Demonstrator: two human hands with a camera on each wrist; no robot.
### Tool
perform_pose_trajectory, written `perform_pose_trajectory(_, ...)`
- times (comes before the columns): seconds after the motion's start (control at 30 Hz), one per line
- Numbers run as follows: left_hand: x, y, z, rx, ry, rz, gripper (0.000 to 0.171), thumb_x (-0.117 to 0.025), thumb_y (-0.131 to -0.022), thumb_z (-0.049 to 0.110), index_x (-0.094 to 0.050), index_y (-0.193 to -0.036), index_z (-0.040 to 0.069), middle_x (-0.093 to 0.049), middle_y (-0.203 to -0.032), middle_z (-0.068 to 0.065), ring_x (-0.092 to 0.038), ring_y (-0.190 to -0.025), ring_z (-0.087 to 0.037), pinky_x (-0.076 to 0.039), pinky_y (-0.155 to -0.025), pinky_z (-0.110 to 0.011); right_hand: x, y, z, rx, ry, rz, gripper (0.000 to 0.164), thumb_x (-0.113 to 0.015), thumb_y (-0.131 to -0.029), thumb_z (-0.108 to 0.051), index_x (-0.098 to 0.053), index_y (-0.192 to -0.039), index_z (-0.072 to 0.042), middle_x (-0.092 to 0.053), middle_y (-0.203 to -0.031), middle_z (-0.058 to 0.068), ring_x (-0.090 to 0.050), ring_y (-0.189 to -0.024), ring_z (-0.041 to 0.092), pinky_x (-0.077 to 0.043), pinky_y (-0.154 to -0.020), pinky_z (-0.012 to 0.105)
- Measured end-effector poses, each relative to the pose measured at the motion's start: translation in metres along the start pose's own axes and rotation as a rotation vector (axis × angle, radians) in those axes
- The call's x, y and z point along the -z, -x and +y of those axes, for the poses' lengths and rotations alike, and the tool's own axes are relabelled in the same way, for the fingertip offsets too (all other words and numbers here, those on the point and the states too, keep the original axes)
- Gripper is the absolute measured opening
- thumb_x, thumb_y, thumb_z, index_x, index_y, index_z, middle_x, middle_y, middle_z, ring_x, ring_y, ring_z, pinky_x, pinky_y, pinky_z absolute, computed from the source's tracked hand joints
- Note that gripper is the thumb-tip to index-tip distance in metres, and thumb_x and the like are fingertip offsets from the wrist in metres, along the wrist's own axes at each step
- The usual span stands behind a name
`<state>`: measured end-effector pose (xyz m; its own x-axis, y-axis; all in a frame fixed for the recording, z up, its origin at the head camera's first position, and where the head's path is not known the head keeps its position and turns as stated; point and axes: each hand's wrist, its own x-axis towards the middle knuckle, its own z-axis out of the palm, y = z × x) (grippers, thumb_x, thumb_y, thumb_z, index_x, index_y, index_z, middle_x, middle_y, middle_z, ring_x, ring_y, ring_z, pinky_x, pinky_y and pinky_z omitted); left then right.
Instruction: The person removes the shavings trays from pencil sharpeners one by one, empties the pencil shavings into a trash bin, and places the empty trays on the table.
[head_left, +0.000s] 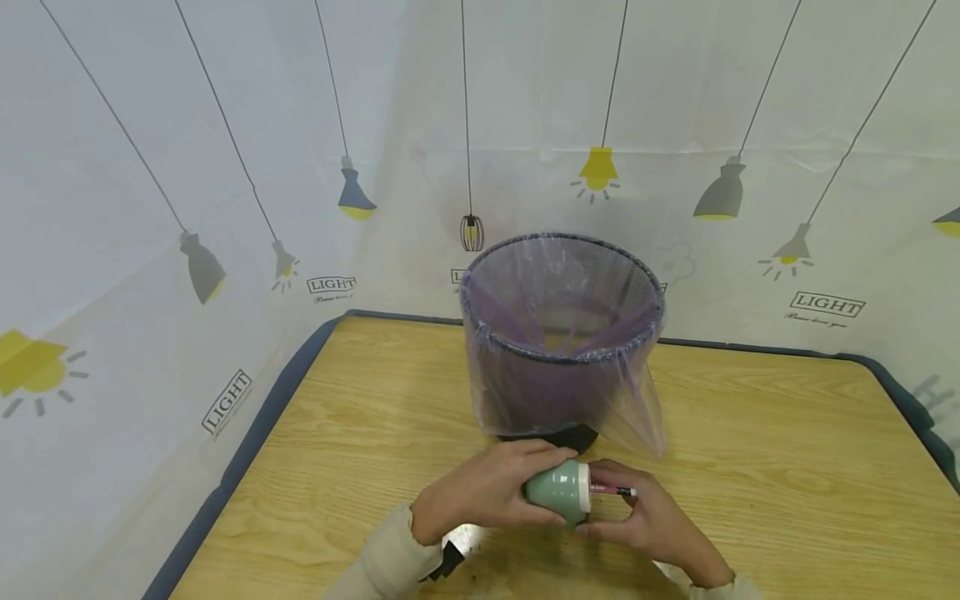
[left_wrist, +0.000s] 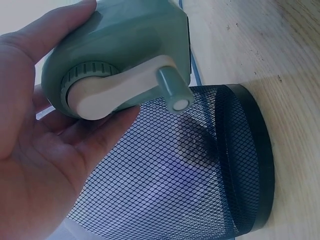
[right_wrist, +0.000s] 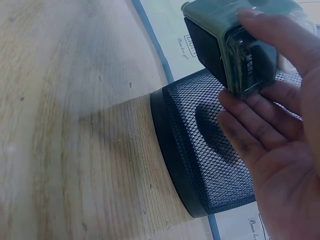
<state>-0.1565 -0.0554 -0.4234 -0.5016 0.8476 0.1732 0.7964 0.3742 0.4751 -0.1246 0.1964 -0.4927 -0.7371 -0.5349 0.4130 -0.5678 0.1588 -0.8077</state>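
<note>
Both hands hold a green pencil sharpener (head_left: 555, 493) low in front of the wastebasket. A pinkish-red pencil (head_left: 609, 489) with a dark, white-tipped end sticks out to the right from its pale ring. My left hand (head_left: 491, 487) grips the body from the left, thumb and fingers on opposite sides. Beside that hand, the left wrist view shows the pale crank (left_wrist: 120, 89) with its green knob. From the right, my right hand (head_left: 648, 512) holds the sharpener, its thumb on top and fingertips below, at the dark see-through drawer (right_wrist: 252, 65).
A black mesh wastebasket (left_wrist: 150, 170) lined with a translucent purple bag (head_left: 558, 392) stands on the wooden table (head_left: 787, 467) just beyond the hands. Near the left sleeve lie a small black thing (head_left: 448, 560) and something whitish (head_left: 467, 539). Printed white cloth (head_left: 405, 167) hangs around the table.
</note>
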Motion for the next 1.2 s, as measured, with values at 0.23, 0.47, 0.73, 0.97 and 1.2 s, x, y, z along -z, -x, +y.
perform_pose_trajectory(0.23, -0.0005, -0.0006, 0.0009, 0.002, -0.021, 0.009, 0.074, -0.081, -0.084, 0.035, -0.05, -0.145, 0.008, -0.061, -0.132, -0.007, -0.061, -0.111, -0.01, -0.047, -0.086, -0.009, -0.0005, 0.0, -0.0008, -0.021, 0.013, 0.023, 0.052, -0.083, -0.08, -0.008, -0.064, -0.128, -0.01, -0.064, -0.124, 0.004, -0.063, -0.108, 0.012, -0.057, -0.086, 0.027)
perform_pose_trajectory(0.47, -0.0032, -0.0023, 0.0007, 0.006, -0.05, 0.03, 0.075, -0.08, -0.083, 0.037, -0.05, -0.144, 0.006, -0.062, -0.13, -0.007, -0.062, -0.11, -0.01, -0.047, -0.086, -0.009, -0.0002, 0.0006, -0.0019, -0.057, 0.034, 0.032, 0.051, -0.083, -0.081, -0.011, -0.065, -0.129, -0.012, -0.064, -0.124, 0.004, -0.062, -0.108, 0.011, -0.059, -0.085, 0.036)
perform_pose_trajectory(0.73, -0.0031, -0.0036, 0.0015, 0.01, -0.046, 0.035, 0.076, -0.081, -0.083, 0.037, -0.049, -0.145, 0.006, -0.062, -0.131, -0.008, -0.062, -0.11, -0.011, -0.047, -0.087, -0.009, -0.0004, 0.0016, -0.0019, -0.073, 0.034, 0.046, 0.051, -0.083, -0.08, -0.012, -0.065, -0.128, -0.012, -0.064, -0.125, 0.004, -0.063, -0.108, 0.01, -0.058, -0.086, 0.036)
perform_pose_trajectory(0.97, -0.0038, -0.0034, -0.0001, 0.002, -0.025, 0.024, 0.076, -0.082, -0.082, 0.036, -0.05, -0.145, 0.006, -0.063, -0.13, -0.008, -0.062, -0.11, -0.01, -0.046, -0.086, -0.008, 0.0006, 0.0028, -0.0003, -0.068, 0.01, 0.033, 0.051, -0.083, -0.08, -0.013, -0.065, -0.127, -0.008, -0.066, -0.123, 0.006, -0.064, -0.107, 0.011, -0.058, -0.086, 0.038)
perform_pose_trajectory(1.2, -0.0031, -0.0024, -0.0014, -0.005, -0.006, 0.017, 0.076, -0.083, -0.082, 0.033, -0.05, -0.144, 0.006, -0.063, -0.129, -0.008, -0.062, -0.108, -0.01, -0.046, -0.084, -0.008, 0.0017, 0.0038, 0.0028, -0.083, -0.006, 0.012, 0.053, -0.083, -0.08, -0.013, -0.064, -0.128, -0.008, -0.065, -0.126, 0.01, -0.064, -0.11, 0.01, -0.058, -0.086, 0.04)
